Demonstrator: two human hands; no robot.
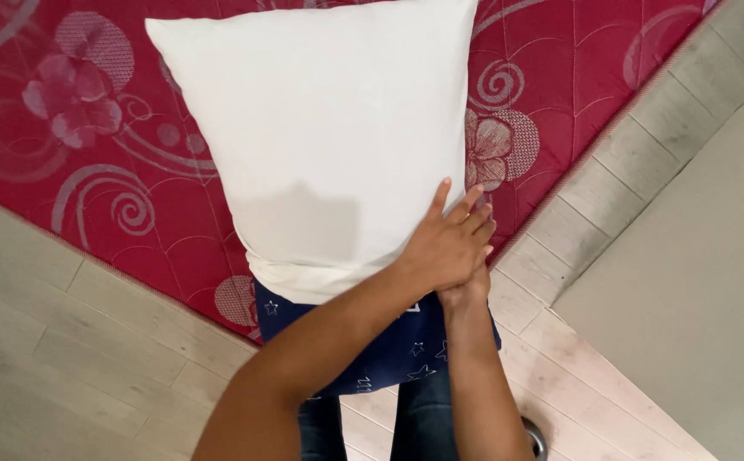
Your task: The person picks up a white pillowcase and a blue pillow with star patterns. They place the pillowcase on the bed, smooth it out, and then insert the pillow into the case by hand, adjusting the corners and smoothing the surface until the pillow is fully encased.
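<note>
A white pillow (321,137) lies over the edge of a red flowered mattress (90,145). Its lower end sits inside a navy blue pillowcase with white stars (389,346), which hangs against my legs. My left hand (449,243) reaches across from the left and rests flat on the pillow's lower right corner, fingers stretched out and close together. My right hand (468,293) is directly beneath it at the pillowcase's opening. It is mostly covered by the left hand, so its grip is hidden.
A pale wood-plank floor (64,341) runs along the mattress's edge on the left and right. A grey flat surface (697,282) fills the right side. My blue-jeaned legs (423,423) stand below the pillowcase, with a small round metal object (534,440) beside them.
</note>
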